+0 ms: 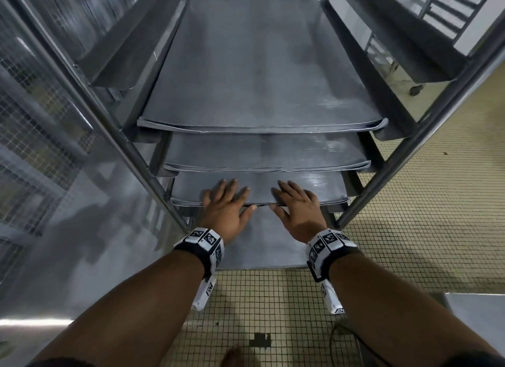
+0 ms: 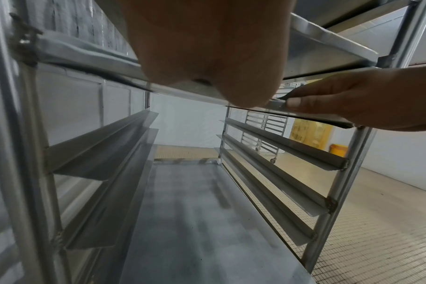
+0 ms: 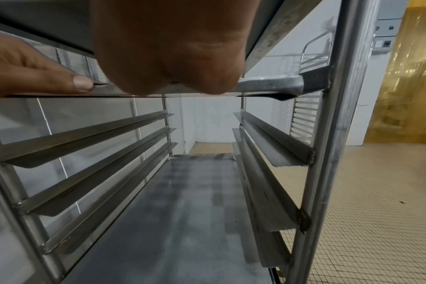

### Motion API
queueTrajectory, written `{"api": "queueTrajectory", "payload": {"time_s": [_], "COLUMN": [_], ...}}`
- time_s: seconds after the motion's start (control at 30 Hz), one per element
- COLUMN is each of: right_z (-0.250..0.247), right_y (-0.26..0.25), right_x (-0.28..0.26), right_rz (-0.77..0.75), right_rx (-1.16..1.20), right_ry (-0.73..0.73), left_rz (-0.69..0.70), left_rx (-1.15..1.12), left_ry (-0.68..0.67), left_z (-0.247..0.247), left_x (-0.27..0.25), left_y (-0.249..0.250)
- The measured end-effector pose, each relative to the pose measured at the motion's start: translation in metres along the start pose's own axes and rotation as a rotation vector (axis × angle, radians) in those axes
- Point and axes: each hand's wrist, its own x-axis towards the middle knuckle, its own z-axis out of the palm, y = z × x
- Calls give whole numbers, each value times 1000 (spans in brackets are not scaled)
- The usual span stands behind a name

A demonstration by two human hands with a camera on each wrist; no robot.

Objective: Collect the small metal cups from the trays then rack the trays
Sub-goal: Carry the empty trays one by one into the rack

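Steel trays sit in the rack (image 1: 426, 126) on three levels; the lowest tray (image 1: 322, 187) juts furthest toward the person. Left hand (image 1: 226, 205) and right hand (image 1: 297, 208) hold its front edge, fingers flat on top, thumbs beneath. Wrist views show empty rails (image 2: 280, 146) and a bottom shelf (image 3: 182, 211) below. No cups visible.

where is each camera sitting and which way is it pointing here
Head: above, looking forward and down at the rack; both forearms, left hand and right hand on the front edge of the third tray down.
Left wrist: under the left palm, looking into the rack below that tray; the right hand shows opposite.
Right wrist: mirrored; left thumb shows.
Shared: both wrist views show the empty runners and the bottom shelf.
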Motion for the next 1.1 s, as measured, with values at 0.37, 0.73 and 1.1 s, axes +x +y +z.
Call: {"api": "queueTrajectory", "payload": {"time_s": [0.37, 0.73, 1.1], "right_z": [-7, -114, -346], "right_y": [-6, 94, 36], "right_x": [-25, -124, -37], "right_rz": [60, 564, 221], "right_rx": [6, 133, 368], "right_ry": [-9, 213, 881], "left_rz": [-45, -526, -444], "left_rx": [9, -303, -763], "left_ry": [-72, 127, 886], "left_z": [2, -61, -316], "left_x": [-22, -109, -49], "left_y": [16, -93, -53]}}
